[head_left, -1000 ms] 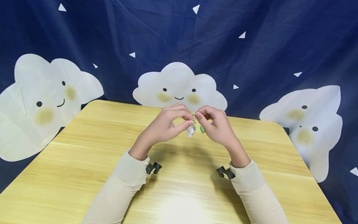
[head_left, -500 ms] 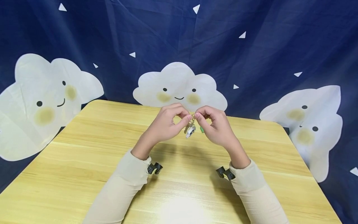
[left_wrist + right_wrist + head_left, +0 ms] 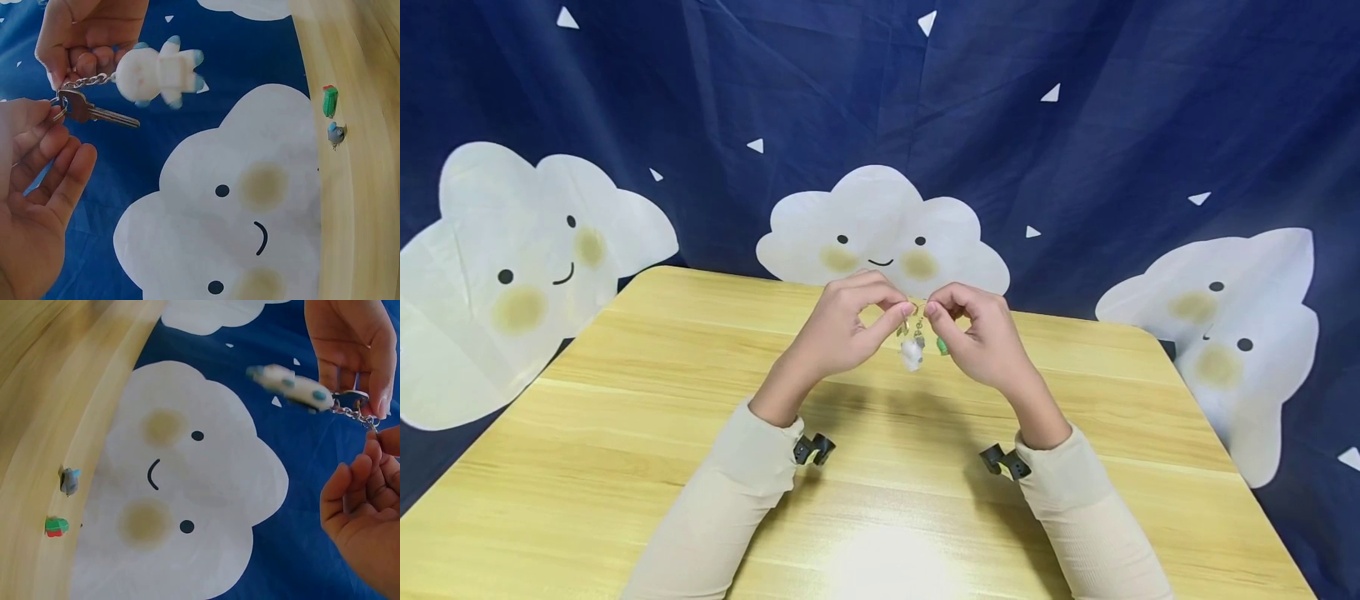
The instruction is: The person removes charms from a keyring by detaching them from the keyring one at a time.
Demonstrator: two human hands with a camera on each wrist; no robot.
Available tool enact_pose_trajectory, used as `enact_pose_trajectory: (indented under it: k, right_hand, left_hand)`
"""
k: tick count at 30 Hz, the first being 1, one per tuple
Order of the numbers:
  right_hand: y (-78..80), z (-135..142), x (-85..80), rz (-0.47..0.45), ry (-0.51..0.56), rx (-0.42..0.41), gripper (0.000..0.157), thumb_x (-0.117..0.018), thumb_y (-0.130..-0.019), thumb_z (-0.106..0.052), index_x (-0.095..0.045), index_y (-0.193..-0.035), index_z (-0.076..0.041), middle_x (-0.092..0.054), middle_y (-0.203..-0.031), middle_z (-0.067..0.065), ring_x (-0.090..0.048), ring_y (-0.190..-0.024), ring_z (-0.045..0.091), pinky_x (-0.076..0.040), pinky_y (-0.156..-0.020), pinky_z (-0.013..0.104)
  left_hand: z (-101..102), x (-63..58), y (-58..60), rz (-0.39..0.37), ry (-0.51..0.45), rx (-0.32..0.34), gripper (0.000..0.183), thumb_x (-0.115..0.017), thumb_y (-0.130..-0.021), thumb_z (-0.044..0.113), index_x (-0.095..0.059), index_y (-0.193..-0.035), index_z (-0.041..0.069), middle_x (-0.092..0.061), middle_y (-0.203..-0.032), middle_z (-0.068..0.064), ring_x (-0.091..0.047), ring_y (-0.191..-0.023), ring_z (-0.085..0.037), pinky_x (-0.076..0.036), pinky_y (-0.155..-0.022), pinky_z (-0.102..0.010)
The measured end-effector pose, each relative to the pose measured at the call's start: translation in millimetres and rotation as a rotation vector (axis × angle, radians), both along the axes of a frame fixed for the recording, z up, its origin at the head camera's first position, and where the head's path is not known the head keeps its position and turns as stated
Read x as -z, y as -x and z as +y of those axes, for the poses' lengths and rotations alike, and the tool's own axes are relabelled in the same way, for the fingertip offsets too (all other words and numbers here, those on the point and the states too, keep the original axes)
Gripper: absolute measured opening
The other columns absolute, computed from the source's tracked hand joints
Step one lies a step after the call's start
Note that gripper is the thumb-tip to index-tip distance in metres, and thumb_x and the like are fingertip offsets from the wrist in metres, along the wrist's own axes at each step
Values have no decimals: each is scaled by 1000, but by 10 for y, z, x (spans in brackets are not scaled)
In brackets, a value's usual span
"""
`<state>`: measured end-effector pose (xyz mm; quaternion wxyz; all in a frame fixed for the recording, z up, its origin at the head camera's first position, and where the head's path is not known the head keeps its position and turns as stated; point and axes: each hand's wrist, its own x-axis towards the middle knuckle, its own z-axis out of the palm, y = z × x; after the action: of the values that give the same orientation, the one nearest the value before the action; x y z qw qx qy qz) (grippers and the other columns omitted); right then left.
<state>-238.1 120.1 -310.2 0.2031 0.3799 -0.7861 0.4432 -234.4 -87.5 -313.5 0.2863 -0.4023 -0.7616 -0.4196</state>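
Observation:
Over the far part of the table, my left hand (image 3: 850,321) pinches a metal key ring (image 3: 59,107) between thumb and fingers. A key (image 3: 100,112) hangs from it. My right hand (image 3: 977,329) pinches the same ring from the other side, beside the chain (image 3: 90,81). From that chain dangles a small white figure (image 3: 156,74) with pale blue ears and feet; it is blurred in the right wrist view. On the table behind the hands lie a small green toy (image 3: 330,101) with a red end and a grey toy (image 3: 336,134) with a blue part.
The wooden table (image 3: 887,467) has its back edge just beyond the hands. Behind it hangs a dark blue curtain (image 3: 850,83) printed with white smiling clouds (image 3: 880,221). Black camera mounts (image 3: 814,450) sit at both cuffs.
The white figure has swung and turned between the hands. My left hand has shifted its fingers on the ring and drawn slightly away, while the right hand has hardly moved.

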Motion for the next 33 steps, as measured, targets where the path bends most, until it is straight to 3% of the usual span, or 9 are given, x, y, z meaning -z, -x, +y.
enact_pose_trajectory:
  k: [9,20,28,33]
  right_hand:
    - [-2,-2,-5,17,27,2,12,-58,-94,-8,-65,-84,-10,-54,-67,-6,-49,-58,11,-42,-55,24]
    - [-9,3,-7,5,19,2,12,-58,-94,-9,-66,-84,-9,-55,-67,-7,-50,-57,11,-42,-56,24]
    - [-9,5,-9,10,-7,16,10,-61,-91,-6,-66,-83,-9,-56,-67,-6,-49,-57,12,-41,-54,25]
    - [-8,7,-18,62,-15,15,8,-62,-91,-6,-66,-86,-10,-55,-68,-6,-50,-61,11,-43,-57,29]
  left_hand:
    - [12,-1,3,-43,3,-24,10,-61,-92,17,-67,-96,10,-62,-85,8,-56,-76,-3,-49,-74,-22]
    - [10,2,-8,81,69,-86,5,-65,-89,12,-69,-90,9,-64,-81,4,-55,-76,-8,-46,-68,-23]
    - [14,-5,-9,102,59,-96,7,-63,-91,12,-68,-88,8,-65,-83,1,-56,-78,-10,-49,-66,-31]
    - [26,-4,-1,113,71,-113,4,-62,-89,9,-66,-91,8,-64,-84,2,-55,-77,-10,-48,-66,-27]
